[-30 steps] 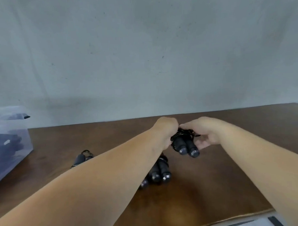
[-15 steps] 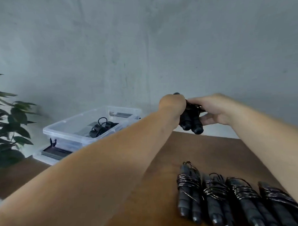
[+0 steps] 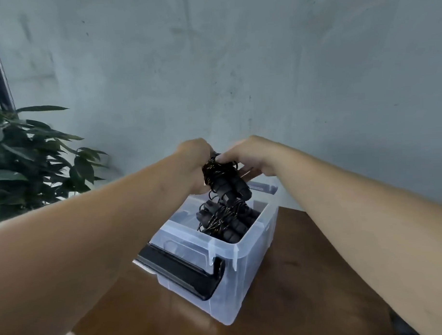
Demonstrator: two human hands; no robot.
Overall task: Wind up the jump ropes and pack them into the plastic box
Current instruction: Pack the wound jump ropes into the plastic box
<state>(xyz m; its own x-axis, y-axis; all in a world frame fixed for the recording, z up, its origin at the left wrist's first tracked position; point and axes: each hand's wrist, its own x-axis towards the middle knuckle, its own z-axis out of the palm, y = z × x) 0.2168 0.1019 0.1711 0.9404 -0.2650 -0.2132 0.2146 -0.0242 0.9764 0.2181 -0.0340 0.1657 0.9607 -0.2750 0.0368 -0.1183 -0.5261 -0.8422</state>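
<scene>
A wound black jump rope (image 3: 226,182), its two handles bound together by cord, hangs above the open clear plastic box (image 3: 252,244). My left hand (image 3: 193,165) grips its upper left side and my right hand (image 3: 247,155) pinches its top from the right. Inside the box lies at least one more wound black rope (image 3: 227,223). The box stands on the brown table (image 3: 294,285), with a black latch handle (image 3: 183,274) on its near end.
A leafy green plant (image 3: 31,159) stands left of the table. A grey wall rises right behind the box. The table's left edge runs close under my left forearm.
My view and both hands swung left from the row of wound ropes on the table to the box. The held rope now hangs over the box opening.
</scene>
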